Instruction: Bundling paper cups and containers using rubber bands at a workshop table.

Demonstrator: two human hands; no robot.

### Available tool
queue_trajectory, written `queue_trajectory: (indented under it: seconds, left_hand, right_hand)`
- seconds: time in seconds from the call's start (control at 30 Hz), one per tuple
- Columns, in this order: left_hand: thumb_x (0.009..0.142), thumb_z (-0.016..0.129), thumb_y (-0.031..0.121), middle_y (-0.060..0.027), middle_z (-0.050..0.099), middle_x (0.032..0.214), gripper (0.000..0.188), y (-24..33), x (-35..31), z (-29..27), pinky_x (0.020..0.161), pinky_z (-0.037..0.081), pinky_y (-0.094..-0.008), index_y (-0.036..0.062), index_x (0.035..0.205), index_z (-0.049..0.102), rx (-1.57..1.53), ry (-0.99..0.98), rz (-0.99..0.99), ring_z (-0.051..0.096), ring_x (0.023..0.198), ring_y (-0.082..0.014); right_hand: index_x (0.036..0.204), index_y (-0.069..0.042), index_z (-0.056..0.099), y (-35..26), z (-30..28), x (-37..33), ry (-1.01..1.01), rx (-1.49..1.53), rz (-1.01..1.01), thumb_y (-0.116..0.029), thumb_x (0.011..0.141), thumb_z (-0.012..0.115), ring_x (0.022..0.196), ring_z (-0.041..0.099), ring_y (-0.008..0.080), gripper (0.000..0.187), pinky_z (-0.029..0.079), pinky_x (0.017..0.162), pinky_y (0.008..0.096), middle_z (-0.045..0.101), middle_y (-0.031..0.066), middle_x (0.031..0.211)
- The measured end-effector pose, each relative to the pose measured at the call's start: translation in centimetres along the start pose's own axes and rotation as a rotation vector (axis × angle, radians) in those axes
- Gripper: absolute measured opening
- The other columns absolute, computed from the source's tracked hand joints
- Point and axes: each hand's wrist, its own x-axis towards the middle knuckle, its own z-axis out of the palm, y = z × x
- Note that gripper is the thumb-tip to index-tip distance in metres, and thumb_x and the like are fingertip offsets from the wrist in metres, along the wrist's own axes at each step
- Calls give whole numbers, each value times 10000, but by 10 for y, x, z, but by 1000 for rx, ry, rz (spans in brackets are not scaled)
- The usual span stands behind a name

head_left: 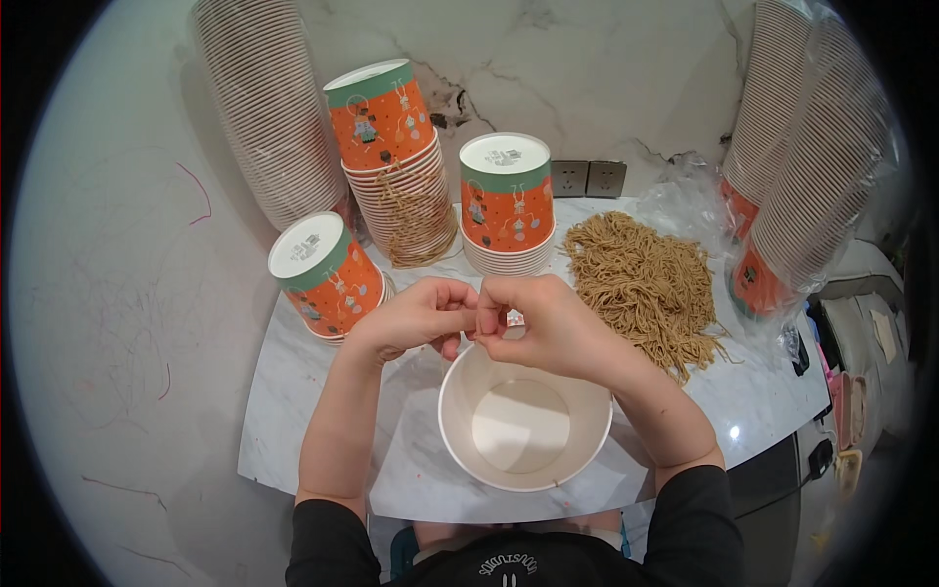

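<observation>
Both my hands meet over the far rim of a white paper bucket (450, 421), which stands on the table with its mouth up and shows a bare inside. My left hand (421, 318) is closed, thumb against bent fingers. Touching its fingertips, my right hand (543, 318) pinches thumb and forefinger together. Whatever lies between the fingertips is too small or hidden to make out. A tiny brownish bit (558, 482) sits on the bucket's near rim. Right of my right hand lies a heap of tan cords (646, 293).
Upside-down orange-and-green paper buckets stand in a short stack (507, 205), a left stack (328, 279) and a taller stack (391, 127) draped with tan cords (416, 215). Plastic-wrapped bucket stacks rise at back left (259, 108) and right (817, 147). Wall sockets (587, 179) sit behind the marbled table (284, 421).
</observation>
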Motion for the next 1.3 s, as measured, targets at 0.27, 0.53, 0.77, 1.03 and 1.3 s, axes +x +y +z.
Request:
queue_trajectory:
  seconds: [0.27,0.53,0.77,1.03,1.3]
  left_hand:
    - [889,680,91,-6,692,870,104,-3,-2,-2,579,506,-199,15,948,721,90,-13,36,603,659,-42]
    - [816,720,63,-8,673,833,135,4,-8,4,603,524,-209,1,934,697,133,67,36,622,687,-60]
    - [788,695,39,-27,663,803,167,4,-10,8,592,517,-240,-29,939,680,173,101,79,621,673,-83]
    - [793,694,45,-30,669,813,148,7,-10,11,601,523,-235,-33,917,674,302,123,96,635,683,-81]
    - [835,715,37,-23,663,827,103,-5,4,11,581,492,-199,-26,886,652,136,191,166,616,671,-43]
  right_hand:
    - [866,-1,605,-3,-3,0,-6,-106,-83,-18,763,714,712,708,270,151,553,649,361,684,136,759]
    - [933,-9,660,-2,-13,1,-62,-6,89,-20,803,689,787,690,171,133,540,740,302,705,68,822]
    - [911,-2,638,2,-11,3,-48,39,112,-14,791,683,784,675,159,129,537,741,298,693,59,812]
    - [891,3,611,3,-12,4,-42,21,117,4,782,683,792,669,147,131,533,741,291,677,54,813]
    - [890,-7,587,24,-16,5,-40,44,177,20,805,670,787,632,103,122,521,733,270,646,16,817]
